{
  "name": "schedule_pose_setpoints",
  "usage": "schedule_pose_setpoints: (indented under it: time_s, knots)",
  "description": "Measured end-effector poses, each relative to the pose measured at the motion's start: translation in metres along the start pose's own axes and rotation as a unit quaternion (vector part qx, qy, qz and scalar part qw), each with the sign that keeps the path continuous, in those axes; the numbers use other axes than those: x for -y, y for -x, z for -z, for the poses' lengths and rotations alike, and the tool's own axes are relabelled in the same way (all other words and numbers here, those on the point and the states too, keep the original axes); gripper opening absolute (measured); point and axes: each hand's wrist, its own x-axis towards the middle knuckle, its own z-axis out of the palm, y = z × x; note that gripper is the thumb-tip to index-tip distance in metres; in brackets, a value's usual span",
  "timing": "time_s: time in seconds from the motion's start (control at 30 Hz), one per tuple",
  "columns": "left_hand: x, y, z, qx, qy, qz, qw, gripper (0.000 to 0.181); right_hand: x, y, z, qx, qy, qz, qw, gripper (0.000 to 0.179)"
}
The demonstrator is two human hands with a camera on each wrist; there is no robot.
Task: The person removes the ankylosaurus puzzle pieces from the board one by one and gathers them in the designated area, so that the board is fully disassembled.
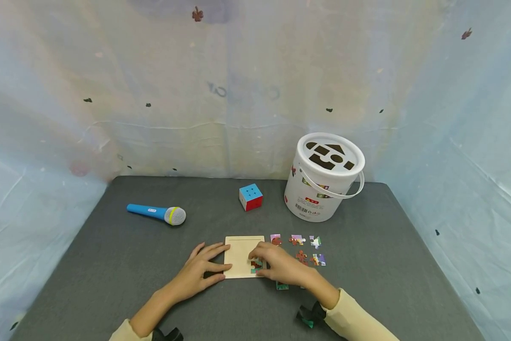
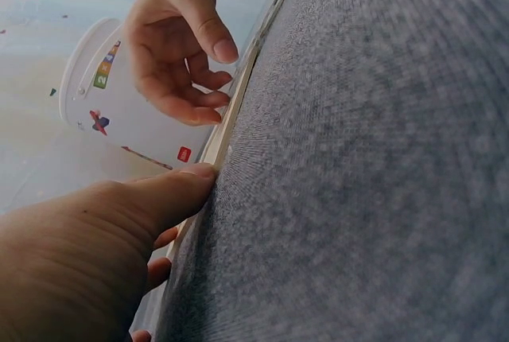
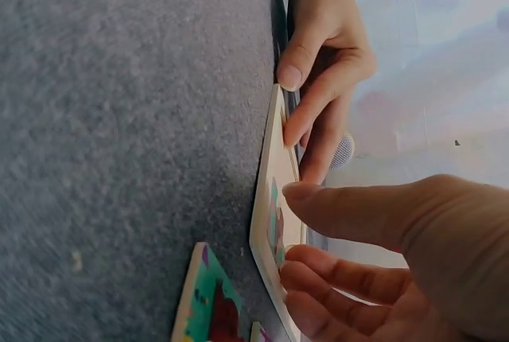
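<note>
A pale wooden puzzle board (image 1: 237, 258) lies flat near the table's front. My left hand (image 1: 200, 270) rests at its left edge, fingers spread and fingertips on the rim; the left wrist view shows the thumb (image 2: 179, 191) against the board's side. Over the board's lower right corner is my right hand (image 1: 281, 264), fingers loosely bent, thumb and fingertips apart with nothing seen between them. Beneath those fingertips, a teal and brown puzzle piece (image 1: 255, 266) lies in the board, partly covered by the hand.
Several loose puzzle pieces (image 1: 297, 240) lie right of the board, one teal piece (image 1: 282, 286) partly behind the right hand. Farther back stand a red, white and blue cube (image 1: 251, 196) and a white lidded bucket (image 1: 308, 203). A blue toy microphone (image 1: 153, 211) lies at back left.
</note>
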Motion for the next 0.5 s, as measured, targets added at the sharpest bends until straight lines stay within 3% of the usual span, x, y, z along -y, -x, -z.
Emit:
schedule_pose_setpoints:
  time_s: [0.3, 0.5]
  knots:
    - [0.0001, 0.0003, 0.0007, -0.003, 0.003, 0.001, 1.0, 0.033, 0.0008, 0.001, -0.0023, -0.024, 0.016, 0.022, 0.9993, 0.024]
    - [-0.0001, 0.0006, 0.0003, -0.004, 0.003, 0.004, 1.0, 0.032, 0.0026, -0.0015, -0.0024, -0.04, -0.013, 0.0, 0.9991, 0.017]
